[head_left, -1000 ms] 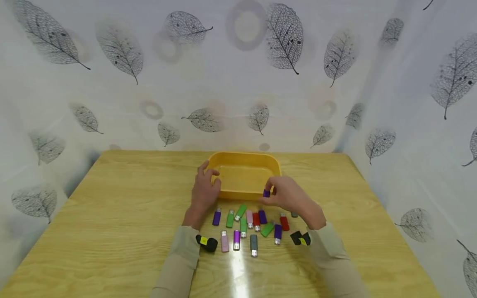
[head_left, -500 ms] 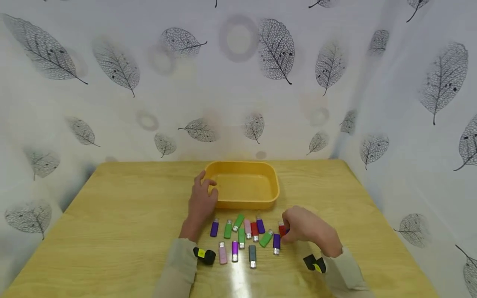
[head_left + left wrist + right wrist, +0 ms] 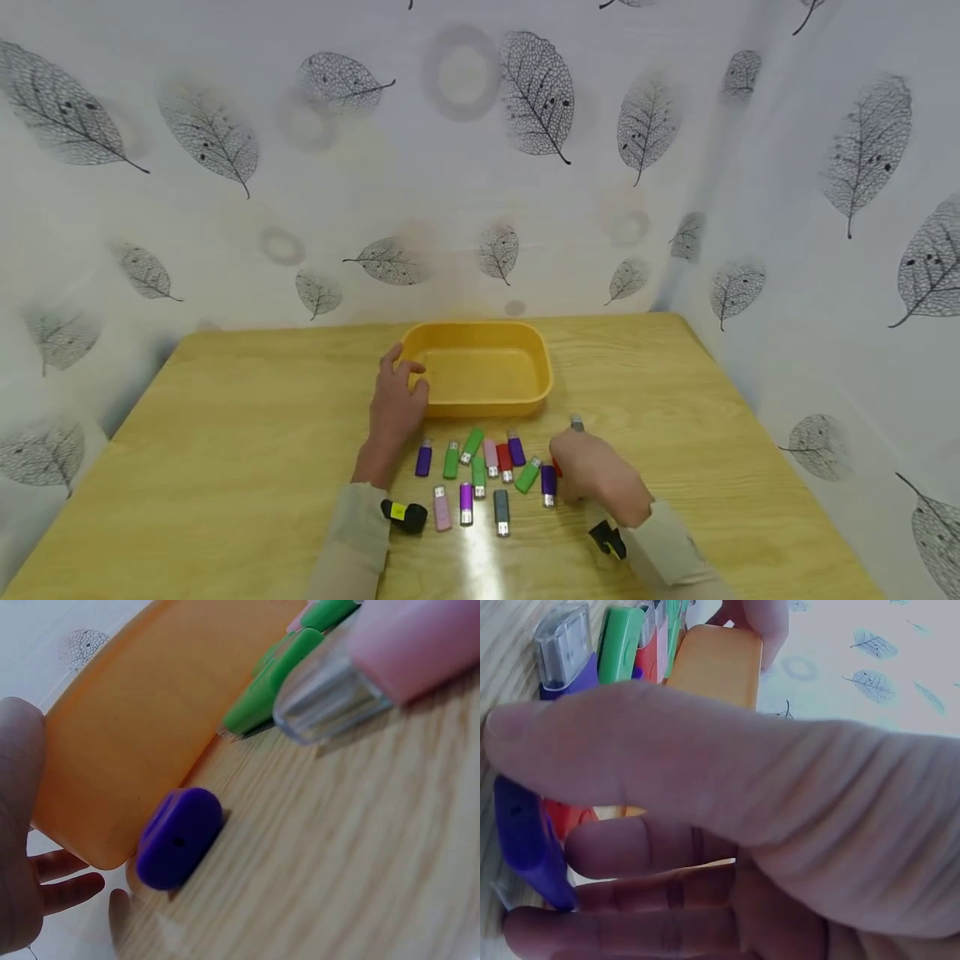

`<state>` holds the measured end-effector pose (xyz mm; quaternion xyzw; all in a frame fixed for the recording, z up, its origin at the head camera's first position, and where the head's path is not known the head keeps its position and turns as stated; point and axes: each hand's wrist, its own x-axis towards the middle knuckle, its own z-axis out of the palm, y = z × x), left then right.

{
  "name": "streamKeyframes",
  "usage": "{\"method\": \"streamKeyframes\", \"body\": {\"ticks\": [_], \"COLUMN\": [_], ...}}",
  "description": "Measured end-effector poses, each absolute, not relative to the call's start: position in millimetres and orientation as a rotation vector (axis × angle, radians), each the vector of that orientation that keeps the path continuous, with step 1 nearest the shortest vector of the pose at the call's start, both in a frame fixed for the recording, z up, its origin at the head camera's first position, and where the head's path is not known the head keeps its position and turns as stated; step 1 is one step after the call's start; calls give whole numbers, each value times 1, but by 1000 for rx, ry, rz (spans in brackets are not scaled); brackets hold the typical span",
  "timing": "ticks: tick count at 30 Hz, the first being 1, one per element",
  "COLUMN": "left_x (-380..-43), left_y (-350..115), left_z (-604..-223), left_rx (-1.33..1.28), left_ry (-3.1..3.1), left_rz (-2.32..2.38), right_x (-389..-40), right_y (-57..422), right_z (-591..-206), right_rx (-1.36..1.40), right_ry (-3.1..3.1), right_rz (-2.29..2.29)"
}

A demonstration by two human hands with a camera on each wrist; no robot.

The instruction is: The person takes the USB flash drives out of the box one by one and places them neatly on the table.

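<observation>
My left hand (image 3: 394, 407) holds the left side of a yellow plastic tray (image 3: 480, 411), its thumb and fingers at the rim. In the left wrist view a purple USB flash drive (image 3: 180, 838) lies beside the tray's near wall. Low over the table, right of the loose drives, is my right hand (image 3: 602, 479). Its thumb and fingers pinch another purple USB flash drive (image 3: 529, 840), which is down at the tabletop; the head view hides it behind the hand. A red USB flash drive (image 3: 568, 816) shows just behind it, mostly covered.
Several USB flash drives lie before the tray, among them a green one (image 3: 528, 474), a pink one (image 3: 442, 508) and a grey one (image 3: 502, 511). Another grey drive (image 3: 577, 423) sits beyond my right hand. A leaf-patterned sheet (image 3: 465, 167) hangs behind the wooden table (image 3: 247, 450).
With the purple USB flash drive, my right hand has moved from the tray's right front corner down to the table beside the red drive. My left hand has stayed at the tray.
</observation>
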<state>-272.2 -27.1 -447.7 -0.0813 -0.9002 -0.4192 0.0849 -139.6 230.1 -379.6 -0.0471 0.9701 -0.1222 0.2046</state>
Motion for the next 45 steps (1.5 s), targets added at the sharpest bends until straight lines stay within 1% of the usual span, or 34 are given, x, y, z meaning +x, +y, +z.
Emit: {"method": "streamKeyframes", "body": {"ticks": [7,12,16,28,38,45], "left_x": [-266,-263,-264,-267,-274,-273], "left_y": [-39,-42,-40,-34,-28,-29], "left_z": [-450,-452,-452,-447,-446,-448], "left_rx": [-191,-203,-217,-238,-292,-266], "left_ry": [-2690,-2661,-2673,-2669,-2661,-2669], "left_rz": [-1234,-1233,-1247,-1276,-1263,-1271], "right_x": [-141,-141,-140,-141,-141,-139], "right_y": [220,218,220,226,234,233], "right_z": [-378,-377,-375,-374,-374,-374], "right_rx": [-152,-124,-86,-86,-131,-149], "right_ry": [2692,2664,2648,2617,2636,2621], "right_rz": [-271,-293,-315,-311,-374,-380]}}
